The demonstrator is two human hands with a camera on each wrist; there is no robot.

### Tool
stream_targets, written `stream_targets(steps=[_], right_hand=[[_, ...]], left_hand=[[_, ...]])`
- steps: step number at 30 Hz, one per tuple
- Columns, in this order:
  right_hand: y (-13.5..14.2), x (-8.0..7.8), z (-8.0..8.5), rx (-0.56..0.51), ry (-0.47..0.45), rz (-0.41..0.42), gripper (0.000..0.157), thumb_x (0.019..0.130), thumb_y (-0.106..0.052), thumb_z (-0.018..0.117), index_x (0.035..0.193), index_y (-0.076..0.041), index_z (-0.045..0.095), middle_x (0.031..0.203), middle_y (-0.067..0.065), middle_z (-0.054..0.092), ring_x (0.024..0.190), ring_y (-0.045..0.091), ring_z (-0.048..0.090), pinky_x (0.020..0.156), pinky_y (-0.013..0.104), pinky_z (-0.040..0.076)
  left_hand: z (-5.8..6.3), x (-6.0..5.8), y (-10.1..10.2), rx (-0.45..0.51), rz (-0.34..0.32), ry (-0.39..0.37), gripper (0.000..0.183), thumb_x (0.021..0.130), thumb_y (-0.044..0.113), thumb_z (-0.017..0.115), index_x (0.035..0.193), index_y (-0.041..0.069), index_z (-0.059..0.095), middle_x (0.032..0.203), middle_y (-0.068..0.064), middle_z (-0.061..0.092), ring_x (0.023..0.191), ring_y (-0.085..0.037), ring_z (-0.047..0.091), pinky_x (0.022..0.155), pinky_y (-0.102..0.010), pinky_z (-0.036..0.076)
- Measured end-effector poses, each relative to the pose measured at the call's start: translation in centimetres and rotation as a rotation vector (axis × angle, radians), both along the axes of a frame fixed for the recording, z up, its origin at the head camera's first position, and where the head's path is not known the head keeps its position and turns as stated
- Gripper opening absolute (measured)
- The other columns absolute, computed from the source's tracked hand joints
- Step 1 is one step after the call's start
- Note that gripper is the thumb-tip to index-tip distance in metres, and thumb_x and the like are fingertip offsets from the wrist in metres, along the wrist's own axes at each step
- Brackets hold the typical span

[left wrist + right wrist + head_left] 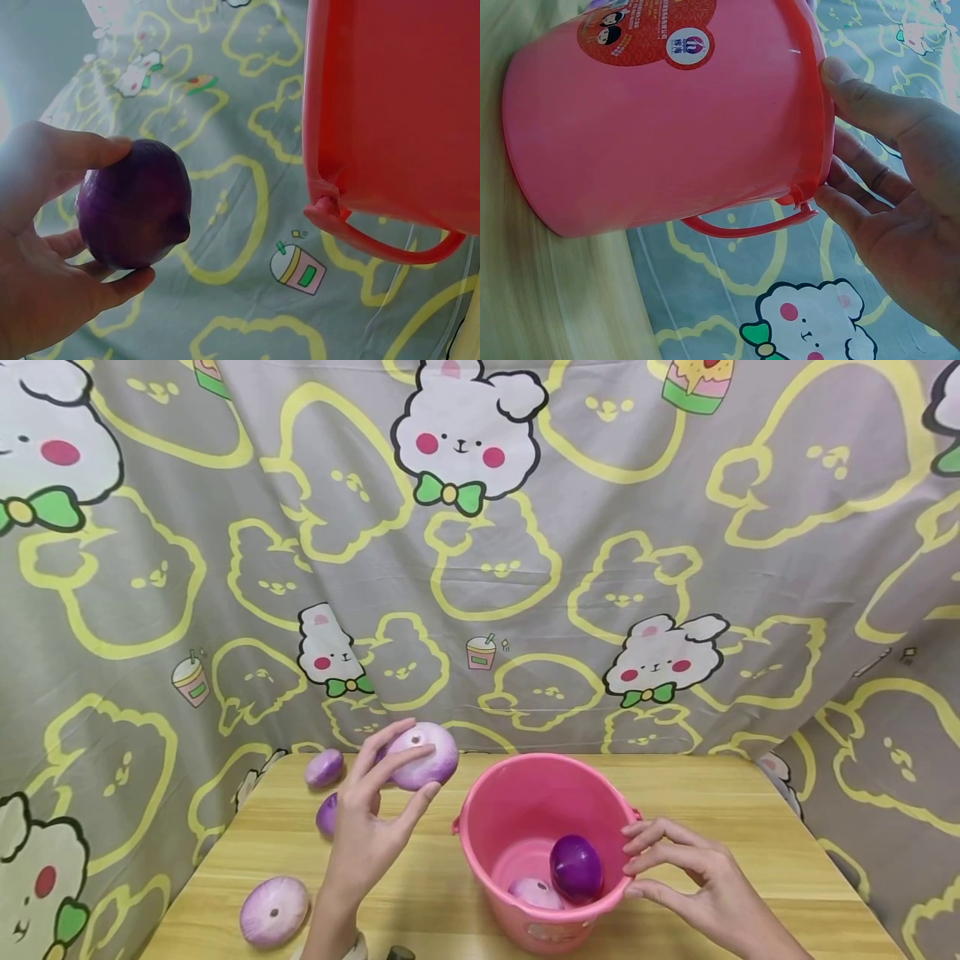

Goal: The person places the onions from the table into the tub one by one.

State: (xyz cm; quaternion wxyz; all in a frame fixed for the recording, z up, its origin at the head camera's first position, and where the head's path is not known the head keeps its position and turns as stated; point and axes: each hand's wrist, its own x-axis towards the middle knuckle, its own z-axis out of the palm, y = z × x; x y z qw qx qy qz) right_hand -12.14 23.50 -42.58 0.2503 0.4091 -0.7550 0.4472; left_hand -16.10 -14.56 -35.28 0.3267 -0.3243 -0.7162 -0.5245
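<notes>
My left hand [363, 839] holds a purple onion [426, 758] between thumb and fingers, raised to the left of the pink bucket [525, 797]. In the left wrist view this onion [135, 206] looks dark, with a small nub at one end, apart from the bucket's side. My right hand [693, 877] grips the bucket's right rim, close by the handle joint; the right wrist view has the thumb and fingers [847, 201] at that rim. Inside the bucket lie a deep purple onion [577, 867] and a paler one [536, 893], partly covered by it.
On the wooden table [705, 793], left of the bucket, are a pale onion [274, 912] near the front and two purple onions [325, 768] farther back, one partly behind my left hand. A small dark object [401, 952] shows at the bottom edge. A patterned curtain [525, 568] surrounds the table.
</notes>
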Motion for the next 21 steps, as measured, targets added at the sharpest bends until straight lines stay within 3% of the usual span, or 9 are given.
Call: stream_targets(steps=[8, 21], right_hand=[[-0.03, -0.06, 0.05, -0.002, 0.003, 0.004, 0.047, 0.067, 0.011, 0.088, 0.102, -0.018, 0.076, 0.109, 0.004, 0.069, 0.116, 0.021, 0.062, 0.105, 0.020, 0.046], [-0.05, -0.06, -0.05, -0.001, 0.010, 0.019, 0.047, 0.067, 0.011, 0.088, 0.103, -0.018, 0.076, 0.109, 0.004, 0.069, 0.117, 0.020, 0.062, 0.105, 0.020, 0.046]], left_hand=[[0.07, 0.18, 0.30, -0.011, -0.019, -0.042, 0.044, 0.082, -0.010, 0.080, 0.122, 0.010, 0.073, 0.149, -0.008, 0.050, 0.135, -0.032, 0.049, 0.108, -0.033, 0.048], [-0.21, 0.15, 0.78, -0.015, -0.053, -0.024, 0.046, 0.082, -0.010, 0.080, 0.122, 0.010, 0.073, 0.148, -0.011, 0.051, 0.134, -0.034, 0.050, 0.108, -0.032, 0.047]])
